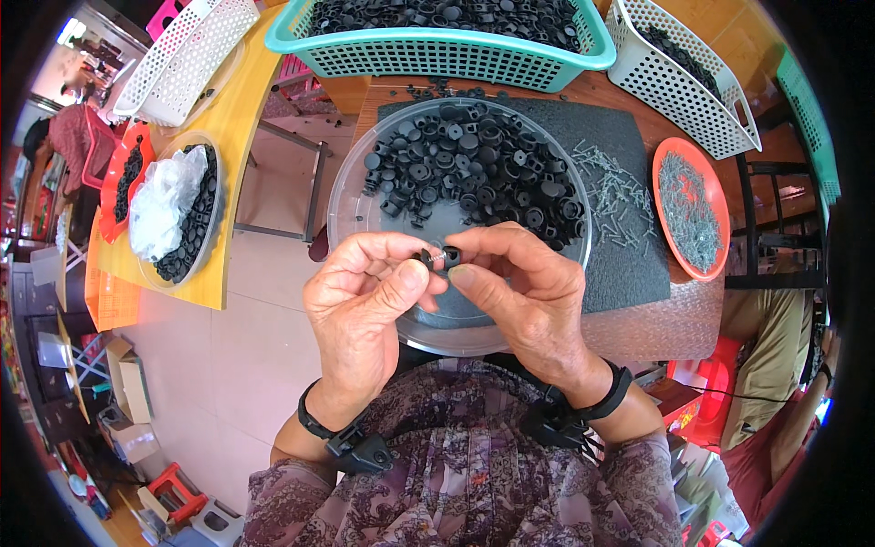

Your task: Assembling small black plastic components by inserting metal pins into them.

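Note:
Both my hands meet above the near part of a round clear plastic tray [344, 182], fingertips almost touching. My left hand [360, 292] pinches a small black plastic piece [425, 258] between thumb and fingers. A silvery screw [438, 257] spans the gap from it to a black plastic knob-like part [451, 258], which my right hand [529, 287] grips between thumb and index finger. Beneath and beyond my hands, the tray holds a heap of black round plastic parts [474, 159]. How far the screw sits inside either piece is hidden by my fingers.
Loose screws [615, 196] lie on a dark mat [629, 278], beside an orange bowl of screws [667, 146]. A teal basket [447, 53] of black parts and a white basket [679, 105] stand behind. A yellow table [205, 264] is left; another person's leg [770, 365] is right.

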Motion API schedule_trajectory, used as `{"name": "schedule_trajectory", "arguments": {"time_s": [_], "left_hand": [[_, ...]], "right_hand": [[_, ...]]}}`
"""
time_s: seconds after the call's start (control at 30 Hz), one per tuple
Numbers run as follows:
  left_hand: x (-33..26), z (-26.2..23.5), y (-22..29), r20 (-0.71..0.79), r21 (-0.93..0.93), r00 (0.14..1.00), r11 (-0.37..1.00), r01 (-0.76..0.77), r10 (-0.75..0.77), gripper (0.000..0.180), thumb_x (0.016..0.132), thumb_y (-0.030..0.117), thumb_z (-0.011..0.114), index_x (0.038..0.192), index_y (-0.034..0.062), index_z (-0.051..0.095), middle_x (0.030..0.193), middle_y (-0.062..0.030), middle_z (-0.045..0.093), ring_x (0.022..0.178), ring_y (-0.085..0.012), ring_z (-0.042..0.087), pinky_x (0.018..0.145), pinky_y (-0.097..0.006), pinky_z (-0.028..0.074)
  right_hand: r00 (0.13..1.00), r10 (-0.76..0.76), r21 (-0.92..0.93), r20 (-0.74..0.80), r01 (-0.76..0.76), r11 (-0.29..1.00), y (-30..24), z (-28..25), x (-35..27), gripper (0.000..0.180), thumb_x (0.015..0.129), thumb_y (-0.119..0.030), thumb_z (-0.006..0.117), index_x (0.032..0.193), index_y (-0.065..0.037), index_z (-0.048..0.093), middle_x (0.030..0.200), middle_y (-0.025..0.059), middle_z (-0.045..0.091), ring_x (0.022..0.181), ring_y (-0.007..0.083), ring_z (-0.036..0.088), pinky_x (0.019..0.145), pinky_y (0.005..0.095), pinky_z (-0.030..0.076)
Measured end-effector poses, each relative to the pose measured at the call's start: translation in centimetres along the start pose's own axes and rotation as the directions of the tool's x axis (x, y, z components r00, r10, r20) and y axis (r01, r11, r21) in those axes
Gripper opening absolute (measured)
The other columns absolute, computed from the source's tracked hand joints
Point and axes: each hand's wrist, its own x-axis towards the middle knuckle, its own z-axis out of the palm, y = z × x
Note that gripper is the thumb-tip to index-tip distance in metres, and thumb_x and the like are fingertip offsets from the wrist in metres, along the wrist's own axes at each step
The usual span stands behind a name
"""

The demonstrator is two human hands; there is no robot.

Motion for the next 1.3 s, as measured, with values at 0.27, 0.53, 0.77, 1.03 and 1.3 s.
{"name": "schedule_trajectory", "arguments": {"time_s": [0.27,0.53,0.77,1.03,1.3], "left_hand": [[-0.3,-0.5,0.5,-0.021,0.158,1.000,0.987,-0.011,0.015,0.018,0.080,0.002,0.067,0.096,-0.0034,0.059,0.085,-0.0079,0.063,0.071,-0.0102,0.059,0.062,-0.021,0.048],[-0.8,0.2,0.8,-0.001,0.217,0.998,0.974,-0.064,0.065,0.019,0.078,-0.003,0.068,0.095,-0.0019,0.060,0.085,-0.0031,0.061,0.075,-0.0061,0.056,0.068,-0.019,0.046],[-0.7,1.0,0.8,-0.059,0.228,0.993,0.970,-0.085,0.100,0.024,0.073,-0.001,0.073,0.093,-0.0019,0.060,0.080,-0.0020,0.060,0.071,-0.0068,0.055,0.065,-0.019,0.045],[-0.6,0.6,0.4,0.004,0.322,0.991,0.939,-0.125,0.131,0.017,0.077,-0.004,0.068,0.092,-0.0030,0.060,0.082,-0.0024,0.060,0.073,-0.0051,0.055,0.066,-0.019,0.046],[-0.8,0.3,0.0,-0.017,0.388,0.991,0.914,-0.119,0.136,0.019,0.075,-0.004,0.070,0.091,-0.0018,0.060,0.082,-0.0011,0.058,0.072,-0.0052,0.053,0.065,-0.019,0.045]], "right_hand": [[0.969,0.236,0.316,0.080,-0.249,0.916,-1.2,-0.9,0.6,0.024,0.080,0.003,0.062,0.104,-0.002,0.064,0.087,0.0009,0.062,0.076,0.0055,0.054,0.068,0.0192,0.044],[0.935,0.295,0.462,0.195,-0.354,0.813,-0.2,-1.1,1.0,0.023,0.079,0.002,0.063,0.102,-0.002,0.065,0.087,0.0021,0.064,0.073,0.0055,0.054,0.064,0.0196,0.043],[0.941,0.301,0.437,0.153,-0.337,0.834,-0.1,-0.8,1.0,0.023,0.079,0.003,0.063,0.101,-0.002,0.066,0.087,0.0011,0.063,0.072,0.0056,0.053,0.063,0.0194,0.043],[0.945,0.285,0.425,0.158,-0.325,0.845,0.2,-0.8,1.0,0.023,0.079,0.004,0.063,0.101,-0.002,0.066,0.088,0.0009,0.063,0.074,0.0054,0.054,0.065,0.0190,0.043],[0.950,0.276,0.385,0.148,-0.312,0.869,0.2,-0.6,0.8,0.024,0.078,0.005,0.062,0.101,-0.002,0.066,0.089,0.0011,0.063,0.077,0.0058,0.055,0.067,0.0184,0.044]]}}
